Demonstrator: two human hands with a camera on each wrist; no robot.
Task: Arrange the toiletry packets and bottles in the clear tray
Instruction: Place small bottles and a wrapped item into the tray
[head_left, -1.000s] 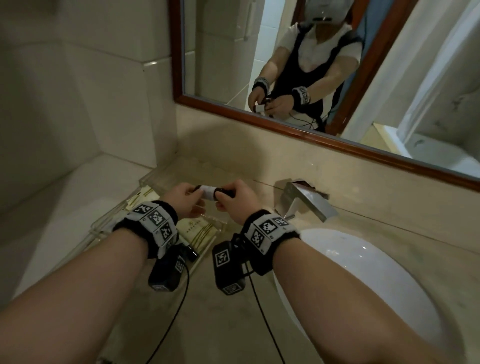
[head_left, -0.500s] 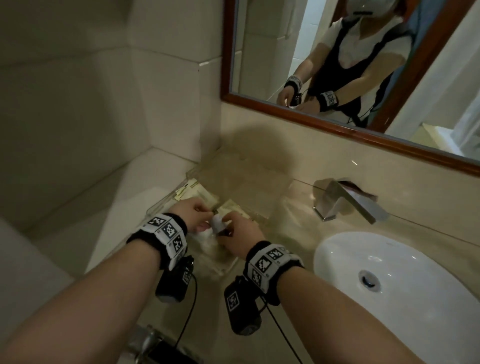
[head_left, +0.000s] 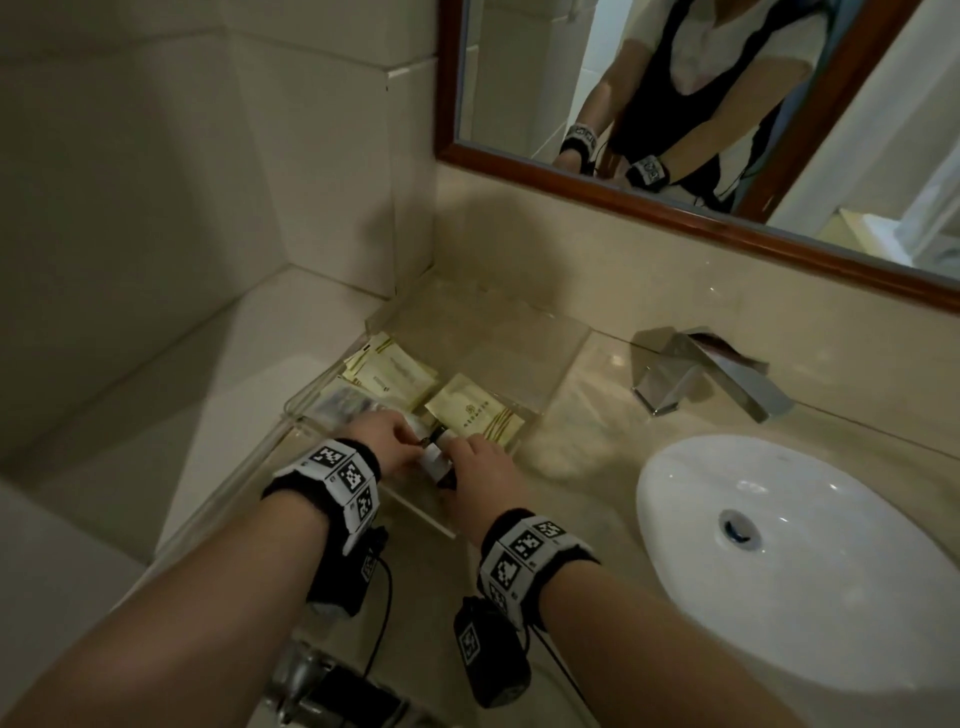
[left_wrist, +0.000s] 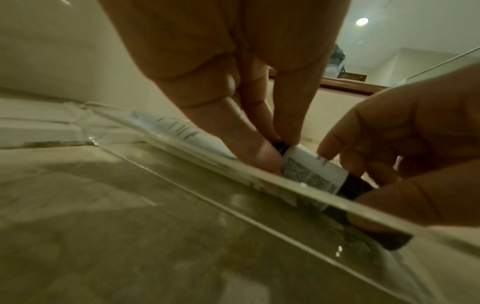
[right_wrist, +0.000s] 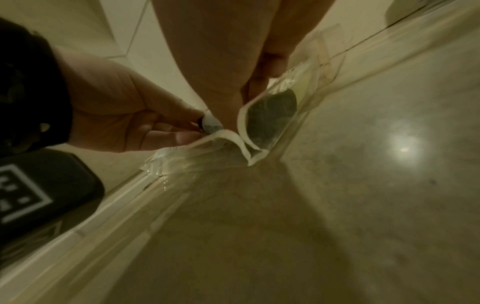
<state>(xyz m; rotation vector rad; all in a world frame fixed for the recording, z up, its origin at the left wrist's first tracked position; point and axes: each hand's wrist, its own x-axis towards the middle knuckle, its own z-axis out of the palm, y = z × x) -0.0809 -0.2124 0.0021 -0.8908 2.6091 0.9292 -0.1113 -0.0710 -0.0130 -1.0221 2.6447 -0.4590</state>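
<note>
Pinching a small bottle (head_left: 435, 457) between both hands, your left hand (head_left: 387, 448) gripped its black-capped end at 9 o'clock, your right hand (head_left: 480, 480) its base at 3 o'clock, low inside the clear tray (head_left: 563, 358), beige packets (head_left: 475, 413) at 12 o'clock.

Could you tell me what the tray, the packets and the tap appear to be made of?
Tray: clear glossy plastic, probably acrylic; the counter shows through it.
Packets: cream, matte, creased; paper or foil, unclear.
Tap: polished metal, likely chrome; mirror-like highlights.
</note>
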